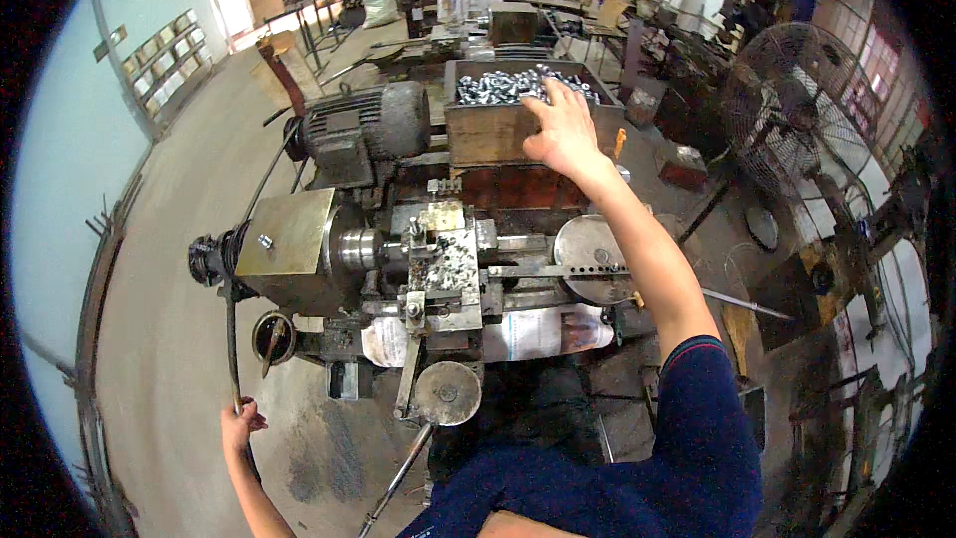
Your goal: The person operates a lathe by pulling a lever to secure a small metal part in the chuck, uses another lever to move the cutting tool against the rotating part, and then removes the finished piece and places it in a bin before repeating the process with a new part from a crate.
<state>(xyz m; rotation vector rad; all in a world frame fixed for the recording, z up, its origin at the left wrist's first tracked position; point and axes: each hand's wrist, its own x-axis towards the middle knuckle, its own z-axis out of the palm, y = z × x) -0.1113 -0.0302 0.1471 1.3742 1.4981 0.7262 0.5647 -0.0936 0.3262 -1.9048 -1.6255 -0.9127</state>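
While a long, dark, slender rod (233, 349) at the near left is gripped in the curled fingers of the left hand (241, 425), the right hand (566, 130) is held open, fingers spread, at the far right. Small, shiny, silver metal parts (493, 88) are heaped in a rectangular, brownish, open-topped box (488, 134), before which the right hand is seen; whether any part is touched cannot be told. To the box's left, a grey, ribbed electric motor (366, 123) is mounted; nearer, a brass-coloured flat plate (286, 232) is set beside a silver cylindrical spindle (357, 249).
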